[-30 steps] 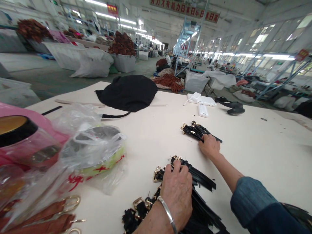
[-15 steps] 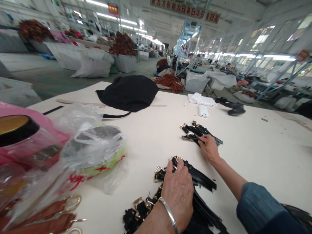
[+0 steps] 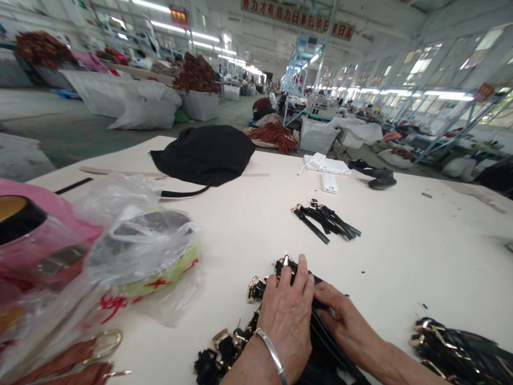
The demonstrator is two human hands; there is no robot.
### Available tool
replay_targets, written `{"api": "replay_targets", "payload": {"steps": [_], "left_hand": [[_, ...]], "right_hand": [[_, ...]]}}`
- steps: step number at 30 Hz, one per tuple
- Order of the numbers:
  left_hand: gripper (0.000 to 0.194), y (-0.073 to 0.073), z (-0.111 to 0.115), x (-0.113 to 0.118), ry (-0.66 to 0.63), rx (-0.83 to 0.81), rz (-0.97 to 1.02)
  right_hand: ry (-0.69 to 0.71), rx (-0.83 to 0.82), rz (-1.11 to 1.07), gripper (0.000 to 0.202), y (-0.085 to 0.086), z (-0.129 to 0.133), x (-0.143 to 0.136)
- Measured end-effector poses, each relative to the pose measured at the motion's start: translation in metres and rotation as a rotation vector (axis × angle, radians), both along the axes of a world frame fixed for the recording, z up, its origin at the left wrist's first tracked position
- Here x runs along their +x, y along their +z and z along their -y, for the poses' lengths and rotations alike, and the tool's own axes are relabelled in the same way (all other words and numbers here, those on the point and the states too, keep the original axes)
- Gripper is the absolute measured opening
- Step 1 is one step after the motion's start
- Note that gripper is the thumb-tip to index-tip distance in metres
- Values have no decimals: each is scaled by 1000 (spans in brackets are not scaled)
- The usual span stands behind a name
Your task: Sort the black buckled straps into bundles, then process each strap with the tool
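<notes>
Black straps lie heaped right of the plastic bag, under the bent fingers of the left hand. The right hand has come back from the small bundle, farther off and right of the bag; that bundle seems one strap fuller. Whether either hand's fingers grip, I cannot tell.

Toward six o'clock, the left hand is bare, with fine ridges running along its back. A bangle crosses the wrist behind it: a narrow, smooth, silver-coloured metal band (polished enough to catch a pale highlight). Toward five o'clock, the right hand is likewise bare, its forearm uncovered as far as the view's lower edge.
</notes>
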State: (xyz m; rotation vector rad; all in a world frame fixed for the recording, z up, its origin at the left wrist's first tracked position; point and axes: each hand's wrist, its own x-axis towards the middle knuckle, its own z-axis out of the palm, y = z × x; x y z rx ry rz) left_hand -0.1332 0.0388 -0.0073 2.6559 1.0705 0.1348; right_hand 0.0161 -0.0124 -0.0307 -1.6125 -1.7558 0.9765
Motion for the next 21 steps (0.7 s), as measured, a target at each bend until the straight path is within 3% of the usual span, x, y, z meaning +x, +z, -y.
{"api": "replay_targets", "payload": {"steps": [4,5,6,8,11,15,21], "left_hand": [[47,0,-2,1,-49,0,-59],[45,0,-3,1,-54,6,-67],[43,1,-3,1,-56,12,-71],[42,3,-2,1,-57,11,-73],[41,3,-4,0,-66,2,-68],[38,0,-6,0,-74,13,-48],[37,-3,-3,0,-83,16,-43]], "right_hand": [[270,-224,83,43,23,-30,43],[205,-242,139,38,25,-45,59],[28,-200,253,38,25,-63,74],[-367,-36,574,64,16,-98,101],[-549,-94,831,97,-7,-142,122],[-561,-149,860,94,-34,-169,115],[-539,-19,916,53,-48,-177,81]]}}
